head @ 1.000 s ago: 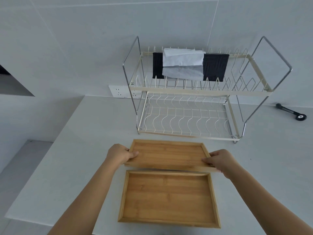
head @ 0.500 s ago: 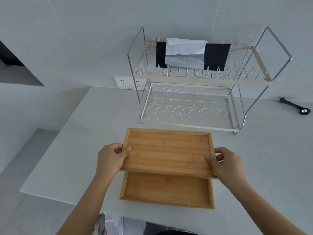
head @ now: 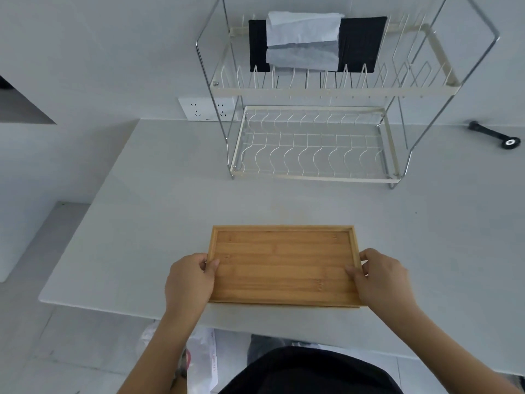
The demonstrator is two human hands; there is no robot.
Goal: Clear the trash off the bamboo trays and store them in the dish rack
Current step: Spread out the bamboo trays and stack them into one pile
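Note:
A bamboo tray (head: 284, 265) lies flat near the counter's front edge, stacked squarely on a second bamboo tray whose thin edge (head: 284, 305) just shows beneath it. My left hand (head: 190, 282) grips the top tray's left rim, thumb inside. My right hand (head: 382, 280) grips its right rim the same way. No trash shows on the tray. The two-tier wire dish rack (head: 312, 174) stands behind, against the wall, its lower shelf bare.
A black panel with white folded paper (head: 304, 41) sits in the rack's upper tier. A black handle tool (head: 495, 135) lies at the far right. A wall socket (head: 207, 109) is left of the rack. Plastic bags (head: 199, 359) lie on the floor below the counter edge.
Both hands drew the upper tray back toward me until it covers the lower tray. The camera tilted downward, showing the floor and my torso.

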